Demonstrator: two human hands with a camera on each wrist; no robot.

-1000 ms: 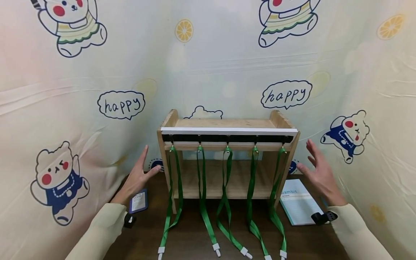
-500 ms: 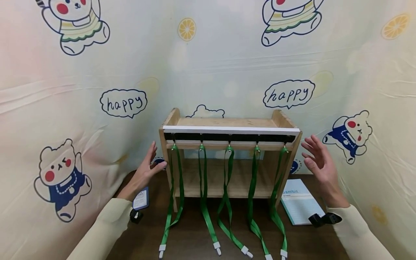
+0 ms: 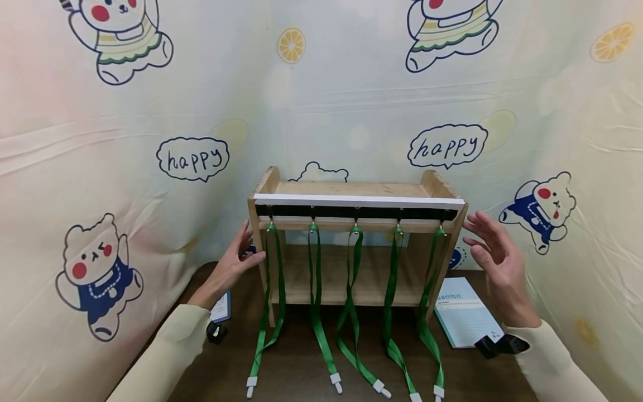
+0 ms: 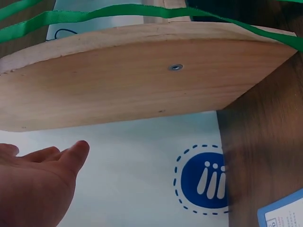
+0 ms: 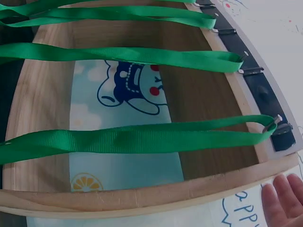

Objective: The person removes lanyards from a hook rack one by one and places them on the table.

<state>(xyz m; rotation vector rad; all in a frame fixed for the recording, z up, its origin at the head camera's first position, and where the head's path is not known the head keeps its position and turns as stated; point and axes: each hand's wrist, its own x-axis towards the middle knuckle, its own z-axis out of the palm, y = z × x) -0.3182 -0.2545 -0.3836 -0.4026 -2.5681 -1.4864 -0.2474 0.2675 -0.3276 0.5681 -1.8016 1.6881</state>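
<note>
A small wooden shelf (image 3: 346, 190) stands on the table, with a white-and-black hook strip (image 3: 356, 200) along its upper front. Several green lanyards (image 3: 324, 346) hang from the hooks, their white clips (image 3: 335, 379) lowest. My left hand (image 3: 232, 271) is held beside the shelf's left side, fingers extended and thumb apart. The left wrist view shows a gap between that hand (image 4: 40, 184) and the wooden side panel (image 4: 118, 85). Beyond the right side is my right hand (image 3: 504, 273), fingers loosely bent, holding nothing; its fingers (image 5: 284, 196) appear close to the shelf's edge in the right wrist view.
To the right of the shelf lies a light-blue notepad (image 3: 464, 315). A blue-edged card (image 3: 221, 309) is on the dark table (image 3: 296, 368) at the left, partly behind the left wrist. A printed curtain (image 3: 321, 111) closes off the back and sides.
My left hand has moved right and slightly up toward the shelf's side. The right hand has turned and its fingers have come nearer the shelf. The lanyards look unchanged.
</note>
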